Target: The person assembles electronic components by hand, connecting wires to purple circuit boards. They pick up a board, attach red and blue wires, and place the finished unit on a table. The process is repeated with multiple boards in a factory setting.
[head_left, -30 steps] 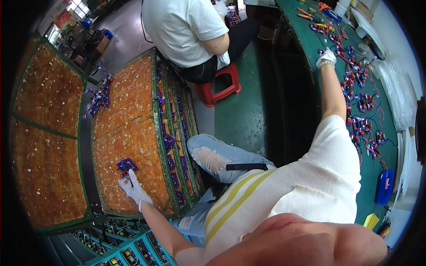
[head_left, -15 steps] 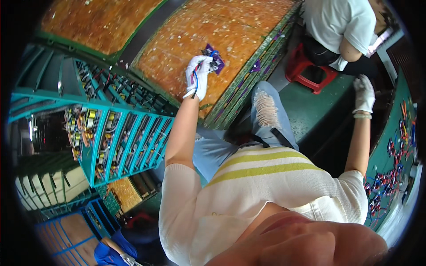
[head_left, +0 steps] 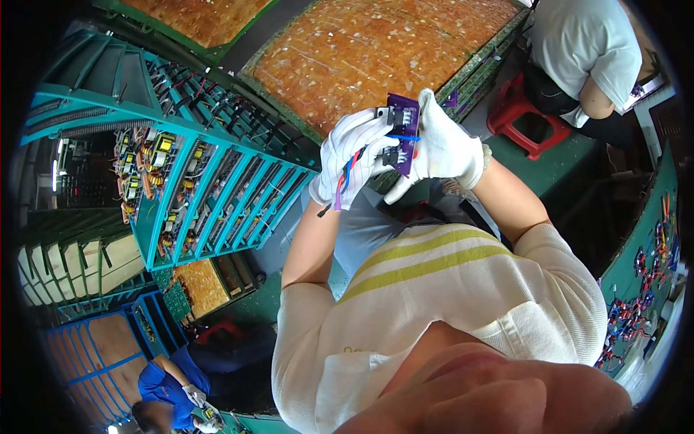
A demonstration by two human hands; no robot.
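A purple circuit board (head_left: 407, 148) with dark parts stands tilted between my gloved hands, in front of my body. My left hand (head_left: 348, 148), in a white striped glove, grips its left side. Blue, red and black wires (head_left: 347, 173) trail over the left fingers, and a blue wire crosses the board. My right hand (head_left: 450, 152), in a white glove, is at the board's right edge with thumb and fingers spread. Whether its palm touches the board I cannot tell.
Ahead lies a speckled orange-brown sheet (head_left: 361, 54) on a green-edged stack. A teal rack (head_left: 210, 210) full of components is at left. A person sits near a red stool (head_left: 524, 119); another in blue (head_left: 163, 380) works lower left. Wires (head_left: 629, 318) cover the green bench at right.
My left hand has lifted the circuit board off the brown sheet and brought it nearer. My right hand has come in from the far right to the board's side.
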